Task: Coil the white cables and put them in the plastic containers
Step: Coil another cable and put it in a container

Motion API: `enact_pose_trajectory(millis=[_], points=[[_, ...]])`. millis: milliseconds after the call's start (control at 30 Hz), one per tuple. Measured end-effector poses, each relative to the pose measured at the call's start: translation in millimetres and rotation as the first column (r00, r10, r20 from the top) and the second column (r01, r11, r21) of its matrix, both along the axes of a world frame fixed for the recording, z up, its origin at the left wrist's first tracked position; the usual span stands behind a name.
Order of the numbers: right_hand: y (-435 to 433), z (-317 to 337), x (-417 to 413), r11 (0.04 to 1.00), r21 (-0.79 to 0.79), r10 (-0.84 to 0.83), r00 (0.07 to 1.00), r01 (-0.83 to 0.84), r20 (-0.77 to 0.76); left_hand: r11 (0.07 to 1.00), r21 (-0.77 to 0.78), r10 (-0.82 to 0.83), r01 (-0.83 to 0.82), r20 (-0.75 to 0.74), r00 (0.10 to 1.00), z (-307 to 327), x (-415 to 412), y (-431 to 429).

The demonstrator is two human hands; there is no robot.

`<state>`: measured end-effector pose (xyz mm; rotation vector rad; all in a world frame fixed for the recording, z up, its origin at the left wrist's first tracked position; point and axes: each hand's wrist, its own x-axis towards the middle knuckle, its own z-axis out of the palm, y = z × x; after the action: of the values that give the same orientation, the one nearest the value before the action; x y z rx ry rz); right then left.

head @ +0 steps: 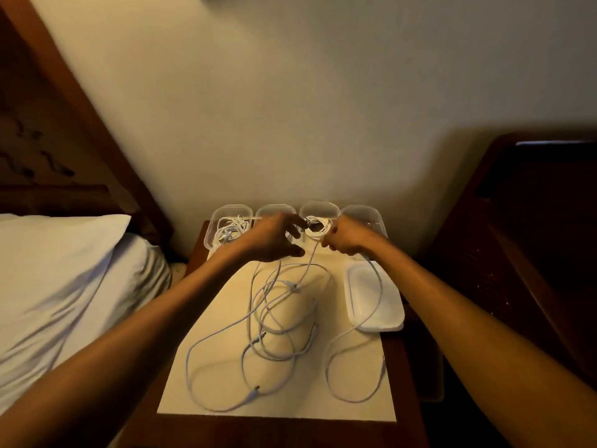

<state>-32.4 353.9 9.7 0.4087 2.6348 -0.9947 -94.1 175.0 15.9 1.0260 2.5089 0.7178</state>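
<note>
4 clear containers (231,208) line the desk's (407,383) far edge. the left hand (274,237), fingers spread and loose, hides most of the 2nd, while the right hand (345,236) grips a coiled white cable (314,233) at the mouth of the 3rd. loose cables (274,318) tangle mid-desk, their plugs blurred, and stacked lids (371,295) sit by the right edge.

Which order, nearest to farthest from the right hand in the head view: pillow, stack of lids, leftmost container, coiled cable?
1. coiled cable, at the back, held by the right hand.
2. stack of lids, front right of that hand.
3. leftmost container, back left.
4. pillow, far left.
</note>
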Motion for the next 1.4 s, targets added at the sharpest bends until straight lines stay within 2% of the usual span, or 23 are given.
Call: enact_pose_trajectory(millis=[67, 267, 367, 400, 467, 567, 767, 867, 967, 1067, 1200, 1300, 1400], points=[[-9, 35, 11, 1.0, -0.014, -0.021, 0.999, 0.021, -0.049, 1.0, 0.001, 0.029, -0.029, 0.047, 0.998, 15, 12, -9], [-40, 160, 70, 0.996, -0.077, 0.022, 0.971, -0.042, -0.238, 0.981, 0.191, 0.035, -0.032, -0.013, 0.999, 98, 58, -21], [-50, 204, 97, 0.993, -0.114, -0.024, 0.937, -0.017, -0.348, 0.944, 0.329, 0.029, -0.025, -0.007, 1.0, 141, 77, -29], [-53, 216, 105, 0.99, -0.141, -0.041, 0.921, -0.015, -0.388, 0.931, 0.365, 0.047, -0.025, -0.051, 0.998, 157, 84, -31], [-60, 238, 122, 0.977, -0.211, -0.078, 0.88, -0.026, -0.468, 0.905, 0.426, 0.118, -0.005, -0.239, 0.964, 188, 96, -37], [-72, 267, 145, 0.956, -0.287, -0.117, 0.81, -0.066, -0.574, 0.848, 0.529, 0.259, 0.019, -0.445, 0.857, 233, 104, -47], [-80, 303, 180, 0.929, -0.334, -0.077, 0.8, -0.16, -0.596, 0.745, 0.667, 0.438, -0.014, -0.474, 0.764, 295, 97, -76], [-82, 316, 191, 0.904, -0.377, -0.09, 0.772, -0.202, -0.629, 0.742, 0.668, 0.487, -0.059, -0.477, 0.731, 311, 93, -89], [-86, 328, 193, 0.866, -0.454, -0.204, 0.683, -0.208, -0.701, 0.86, 0.504, 0.386, -0.074, -0.549, 0.741, 315, 99, -91], [-91, 336, 191, 0.834, -0.491, -0.228, 0.652, -0.252, -0.723, 0.916, 0.395, 0.214, 0.066, -0.623, 0.752, 315, 117, -81], [-94, 337, 187, 0.816, -0.515, -0.266, 0.621, -0.262, -0.738, 0.893, 0.393, 0.139, 0.221, -0.706, 0.695, 326, 135, -76], [-93, 335, 185, 0.803, -0.547, -0.285, 0.653, -0.237, -0.702, 0.888, 0.414, 0.221, 0.198, -0.764, 0.607, 336, 132, -84], [-95, 335, 186, 0.778, -0.588, -0.252, 0.749, -0.219, -0.613, 0.824, 0.555, 0.428, 0.11, -0.738, 0.522, 344, 121, -92]])
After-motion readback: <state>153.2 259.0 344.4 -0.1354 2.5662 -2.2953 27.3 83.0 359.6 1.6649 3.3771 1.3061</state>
